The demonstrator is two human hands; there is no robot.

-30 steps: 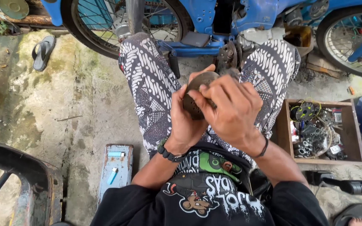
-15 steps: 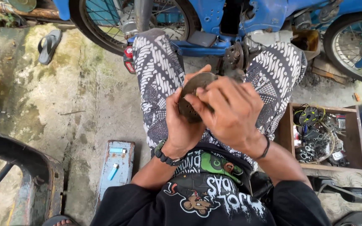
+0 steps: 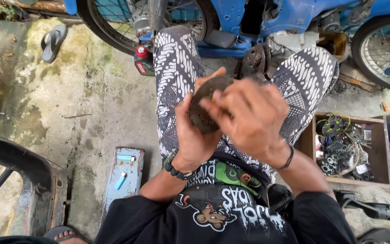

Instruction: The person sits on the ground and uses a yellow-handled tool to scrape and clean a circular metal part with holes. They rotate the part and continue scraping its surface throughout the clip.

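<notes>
I sit with patterned trousers, knees up, in front of a blue motorbike [image 3: 294, 18]. My left hand [image 3: 194, 135] cups a dark round metal disc [image 3: 204, 106] from below and behind, above my lap. My right hand [image 3: 249, 115] lies over the disc's face, fingers bent and blurred, pressing on it with a small yellowish thing at the fingertips. Most of the disc is hidden under the right hand. A black bracelet sits on each wrist.
A wooden box of small parts and wires [image 3: 346, 144] stands at my right. A blue flat tin with a lighter [image 3: 123, 174] lies at my left. A small oil bottle [image 3: 143, 61], a sandal [image 3: 53, 41], a rusty frame [image 3: 32, 190] and bike wheels surround me.
The view has shifted slightly. My right hand has slid across the disc's face, and the disc is tilted a little more toward the left.
</notes>
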